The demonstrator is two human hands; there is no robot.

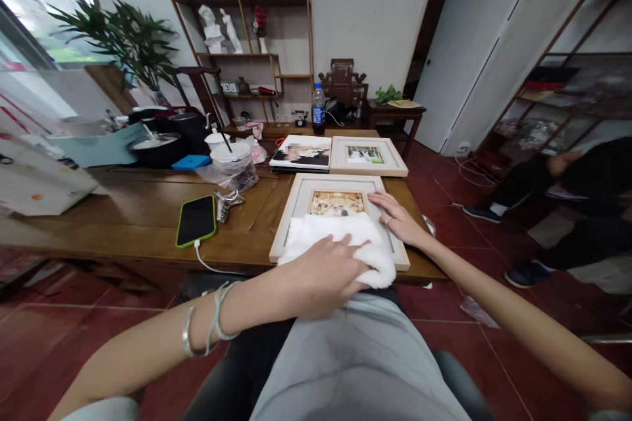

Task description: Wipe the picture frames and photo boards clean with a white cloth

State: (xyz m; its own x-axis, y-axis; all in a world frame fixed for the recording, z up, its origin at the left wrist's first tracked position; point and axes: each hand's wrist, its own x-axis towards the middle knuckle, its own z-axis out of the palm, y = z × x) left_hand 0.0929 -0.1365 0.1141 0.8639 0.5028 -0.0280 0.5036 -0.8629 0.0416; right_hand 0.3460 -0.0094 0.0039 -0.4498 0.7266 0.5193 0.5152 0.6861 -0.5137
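Note:
A light wooden picture frame [281, 237] with a grey mat lies flat near the table's front edge, and a photo [326, 202] shows at its centre. Bunched over its lower half is a fluffy white cloth [301, 231]. My left hand [328, 273], slightly blurred, grips this cloth from above and presses it onto the frame, fingers bent into it. On the frame's right side rests my right hand [399, 220], its fingers stretched out flat over the mat and holding nothing. The cloth hides the lower part of the photo and the frame's near side.
Behind lie a second picture frame [395, 156] and a photo book [301, 152], with a drink bottle [318, 108] beyond. Leftward are a charging phone [196, 220], a plastic-bagged cup [234, 161], a blue box [89, 148] and pots. A seated person's legs [523, 187] are at right.

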